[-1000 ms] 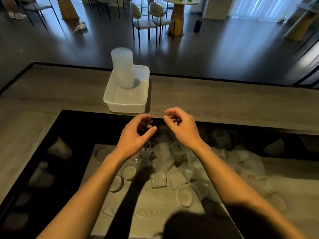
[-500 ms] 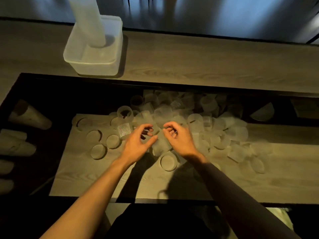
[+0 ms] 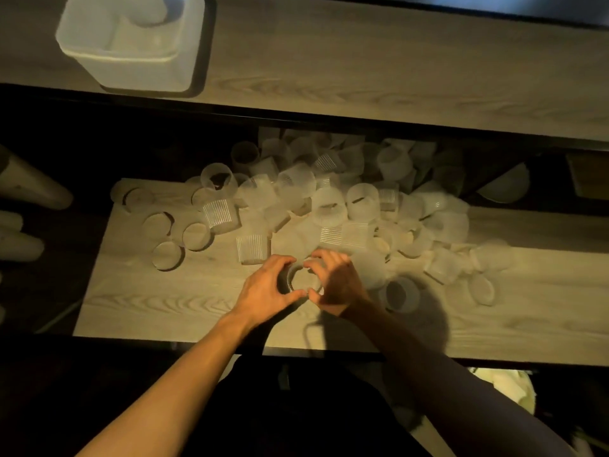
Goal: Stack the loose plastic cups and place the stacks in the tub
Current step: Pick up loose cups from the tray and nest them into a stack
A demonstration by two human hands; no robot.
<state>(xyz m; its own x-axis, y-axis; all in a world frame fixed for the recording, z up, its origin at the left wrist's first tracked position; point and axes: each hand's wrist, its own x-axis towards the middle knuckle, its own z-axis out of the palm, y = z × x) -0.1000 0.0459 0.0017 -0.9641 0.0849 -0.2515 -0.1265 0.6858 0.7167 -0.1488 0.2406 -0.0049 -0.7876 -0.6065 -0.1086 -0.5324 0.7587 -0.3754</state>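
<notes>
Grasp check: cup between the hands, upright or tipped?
Upright: the cup shows a round rim from above; left hand and right hand curl round it.

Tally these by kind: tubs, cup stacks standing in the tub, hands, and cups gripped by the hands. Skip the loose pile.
tub: 1
cup stack in the tub: 1
hands: 2 (left hand, right hand)
cup gripped between both hands: 1
Total: 5

Cup between left hand, right hand
</notes>
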